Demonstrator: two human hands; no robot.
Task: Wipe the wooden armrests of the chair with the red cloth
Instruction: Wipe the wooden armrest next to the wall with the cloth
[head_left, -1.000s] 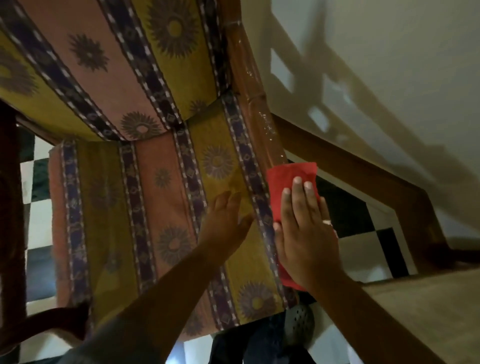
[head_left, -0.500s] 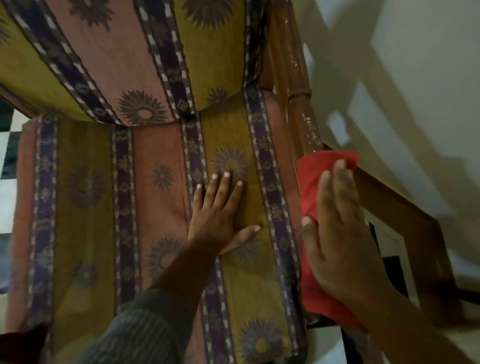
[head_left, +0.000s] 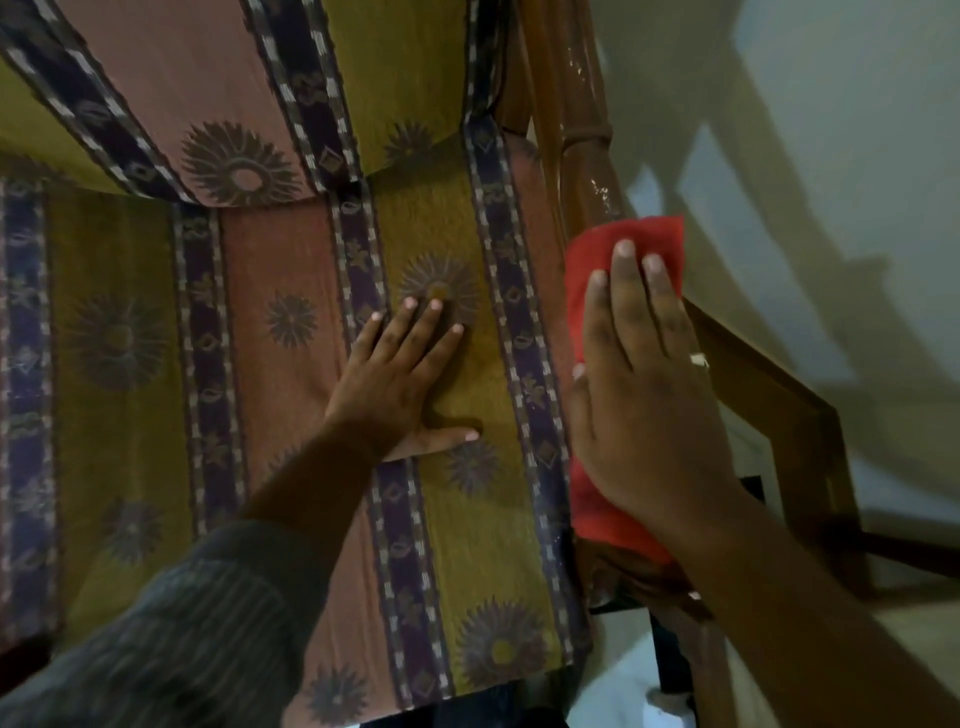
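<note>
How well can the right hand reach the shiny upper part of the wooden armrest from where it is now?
Probably yes. The right hand presses the red cloth flat on the wooden armrest, and the glossy stretch just beyond the cloth lies bare, nothing on it. The left hand rests aside on the seat cushion.

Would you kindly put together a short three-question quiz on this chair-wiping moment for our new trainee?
1. True or false: the left hand holds the red cloth.
2. Which surface does the left hand rest on? A) the wall B) the seat cushion C) the floor
3. Fill in: the right hand presses the red cloth onto the wooden ____.

Key: 1 false; 2 B; 3 armrest.
</note>
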